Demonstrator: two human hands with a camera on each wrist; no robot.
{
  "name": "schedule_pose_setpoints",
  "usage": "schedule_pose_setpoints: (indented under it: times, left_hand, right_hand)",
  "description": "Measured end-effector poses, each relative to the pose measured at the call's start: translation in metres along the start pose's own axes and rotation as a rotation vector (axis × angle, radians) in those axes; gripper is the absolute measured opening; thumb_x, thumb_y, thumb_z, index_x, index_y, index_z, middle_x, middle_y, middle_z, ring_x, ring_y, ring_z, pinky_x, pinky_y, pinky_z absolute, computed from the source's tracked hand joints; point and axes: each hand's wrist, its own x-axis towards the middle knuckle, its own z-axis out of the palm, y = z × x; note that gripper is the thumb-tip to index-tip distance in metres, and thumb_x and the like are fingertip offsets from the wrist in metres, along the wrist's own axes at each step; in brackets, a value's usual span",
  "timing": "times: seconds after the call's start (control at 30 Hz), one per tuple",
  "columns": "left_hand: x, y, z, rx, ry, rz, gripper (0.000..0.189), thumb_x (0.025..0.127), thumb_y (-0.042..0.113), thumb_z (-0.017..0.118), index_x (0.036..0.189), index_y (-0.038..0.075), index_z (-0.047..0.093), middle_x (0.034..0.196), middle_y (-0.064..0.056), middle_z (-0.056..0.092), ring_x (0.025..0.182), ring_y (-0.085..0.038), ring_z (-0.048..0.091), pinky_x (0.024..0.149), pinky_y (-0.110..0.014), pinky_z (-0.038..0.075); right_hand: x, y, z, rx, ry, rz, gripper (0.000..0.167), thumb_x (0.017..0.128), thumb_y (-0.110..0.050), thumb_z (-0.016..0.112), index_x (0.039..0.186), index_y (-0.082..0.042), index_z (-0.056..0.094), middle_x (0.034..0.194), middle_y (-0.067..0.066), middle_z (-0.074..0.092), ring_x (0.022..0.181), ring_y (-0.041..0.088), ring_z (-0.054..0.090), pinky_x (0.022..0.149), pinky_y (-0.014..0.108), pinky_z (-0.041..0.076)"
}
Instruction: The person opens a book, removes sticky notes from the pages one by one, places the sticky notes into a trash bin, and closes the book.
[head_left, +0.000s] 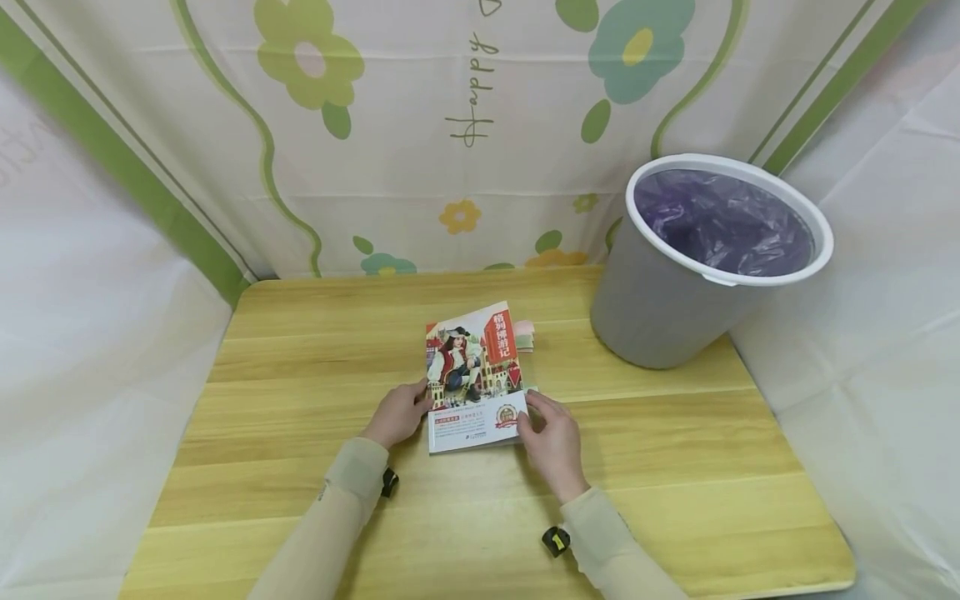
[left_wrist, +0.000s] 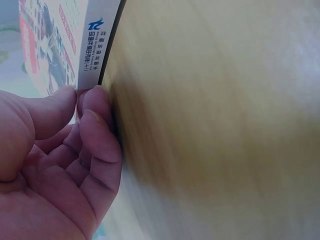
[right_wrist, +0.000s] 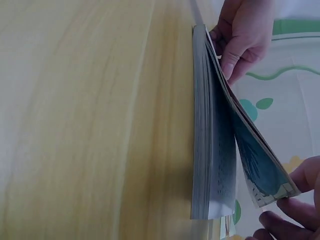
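Observation:
A paperback book (head_left: 471,367) with an illustrated cover lies on the wooden table, its front cover raised at the right side. At the spine (left_wrist: 92,55), my left hand (head_left: 397,414) holds the book, thumb along the cover side and fingers curled against the lower edge. My right hand (head_left: 555,442) pinches the outer edge of the raised front cover (right_wrist: 262,165) between thumb and fingers. In the right wrist view, the page block (right_wrist: 202,130) stays low on the table, with a wedge-shaped gap below the lifted cover.
Pink and green paper tabs (head_left: 525,336) stick out past the book's right edge. A grey bin (head_left: 660,283) with a purple liner stands at the table's back right. Behind the wooden table (head_left: 300,333) hangs a flower-patterned cloth (head_left: 420,167).

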Motion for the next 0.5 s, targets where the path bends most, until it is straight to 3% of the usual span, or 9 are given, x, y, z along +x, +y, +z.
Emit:
schedule_pose_setpoints:
  times: [0.17,0.37,0.5]
  left_hand:
    - [-0.0004,0.0005,-0.0005,-0.011,-0.004,-0.003,0.053,0.102,0.02,0.056,0.148,-0.002,0.04,0.139,-0.023,0.054,0.061,-0.02,0.046,0.058,-0.032,0.04]
    - [-0.0005,0.0003,-0.0014,-0.005,-0.008,-0.006,0.053,0.103,0.021,0.056,0.148,-0.001,0.04,0.138,-0.022,0.055,0.063,-0.019,0.047,0.062,-0.033,0.042]
    - [-0.0009,0.0005,-0.0023,-0.006,-0.008,-0.001,0.053,0.103,0.021,0.056,0.148,-0.002,0.04,0.141,-0.023,0.052,0.063,-0.019,0.048,0.065,-0.034,0.043]
  right_hand:
    - [-0.0015,-0.0019,-0.0002,0.024,-0.016,0.02,0.033,0.088,-0.01,0.073,0.119,-0.001,0.07,0.112,0.019,0.071,0.079,0.03,0.069,0.076,0.045,0.058]
    - [-0.0027,-0.0013,-0.0003,-0.042,0.01,-0.06,0.033,0.086,-0.007,0.073,0.118,0.002,0.069,0.118,0.02,0.069,0.108,0.038,0.064,0.094,0.051,0.05]
    - [-0.0033,-0.0009,0.0007,0.008,0.001,-0.029,0.033,0.087,-0.008,0.072,0.118,0.001,0.069,0.114,0.019,0.07,0.102,0.037,0.067,0.087,0.049,0.054]
